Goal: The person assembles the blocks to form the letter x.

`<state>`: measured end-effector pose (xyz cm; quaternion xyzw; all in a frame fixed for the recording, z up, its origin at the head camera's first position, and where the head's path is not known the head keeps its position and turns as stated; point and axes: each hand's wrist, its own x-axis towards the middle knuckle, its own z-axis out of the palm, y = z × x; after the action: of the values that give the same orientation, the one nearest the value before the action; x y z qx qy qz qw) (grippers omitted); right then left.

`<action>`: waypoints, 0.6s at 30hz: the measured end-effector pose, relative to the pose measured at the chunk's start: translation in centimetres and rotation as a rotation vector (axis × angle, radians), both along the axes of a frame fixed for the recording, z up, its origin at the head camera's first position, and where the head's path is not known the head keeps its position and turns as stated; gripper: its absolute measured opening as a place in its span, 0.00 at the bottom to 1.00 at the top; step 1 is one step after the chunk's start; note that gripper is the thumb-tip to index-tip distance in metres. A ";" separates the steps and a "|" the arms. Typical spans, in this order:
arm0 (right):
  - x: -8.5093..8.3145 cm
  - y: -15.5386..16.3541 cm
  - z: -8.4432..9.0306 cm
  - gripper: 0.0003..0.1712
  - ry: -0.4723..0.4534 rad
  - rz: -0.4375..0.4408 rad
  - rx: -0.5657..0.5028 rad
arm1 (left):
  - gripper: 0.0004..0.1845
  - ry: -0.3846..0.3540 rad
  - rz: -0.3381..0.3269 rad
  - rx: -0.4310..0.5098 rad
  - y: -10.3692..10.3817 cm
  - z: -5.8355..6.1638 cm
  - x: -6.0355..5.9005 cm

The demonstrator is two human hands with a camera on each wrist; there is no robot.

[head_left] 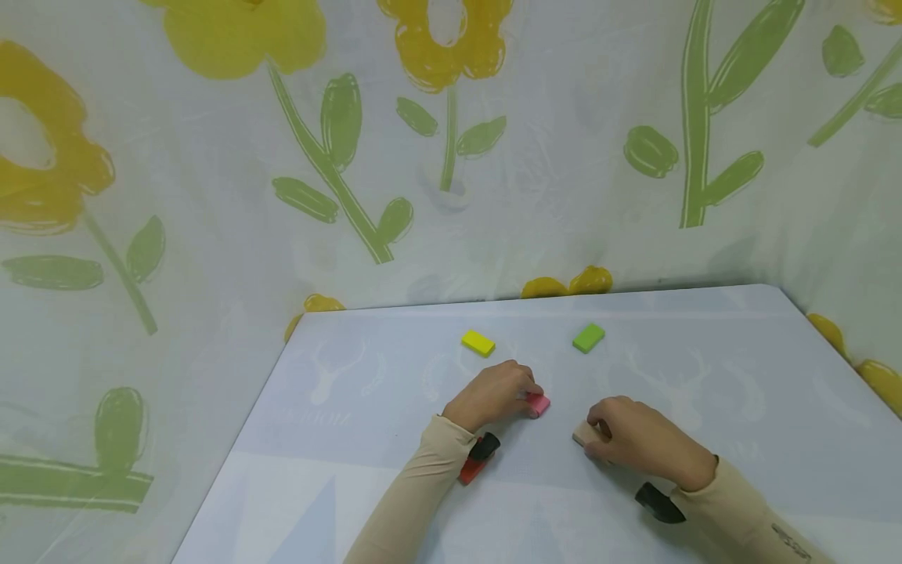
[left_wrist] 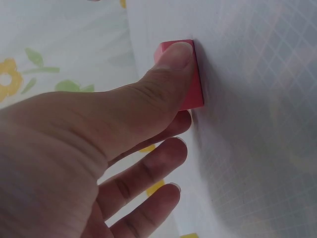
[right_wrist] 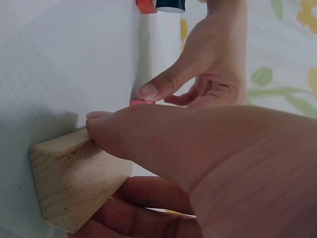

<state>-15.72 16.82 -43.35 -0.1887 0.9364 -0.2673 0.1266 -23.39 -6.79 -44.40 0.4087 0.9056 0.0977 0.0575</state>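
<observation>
Both grips are closed on blocks near my edge of the counter (head_left: pixel 705 368): the right hand (head_left: pixel 644 446) pinches a rough, bare wooden block (head_left: pixel 583 435), and the left hand (head_left: pixel 493 394) pinches a smooth pink block (head_left: pixel 539 404) just beyond it. I judge this the pick-up step, so next I'd need a clean lift without either block slipping. Farther back lie flat, glossy rectangles, a yellow block (head_left: pixel 478 342) and a green block (head_left: pixel 588 338), well apart on the pale patterned cover.
</observation>
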 end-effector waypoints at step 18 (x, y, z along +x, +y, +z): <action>-0.5 -0.6 0.1 0.09 -0.020 -0.028 0.019 | 0.17 0.020 0.002 -0.007 0.1 0.0 0.0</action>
<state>-16.21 16.18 -43.29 -0.1718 0.9402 -0.2618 0.1341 -23.40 -6.71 -44.42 0.4085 0.9069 0.0906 0.0497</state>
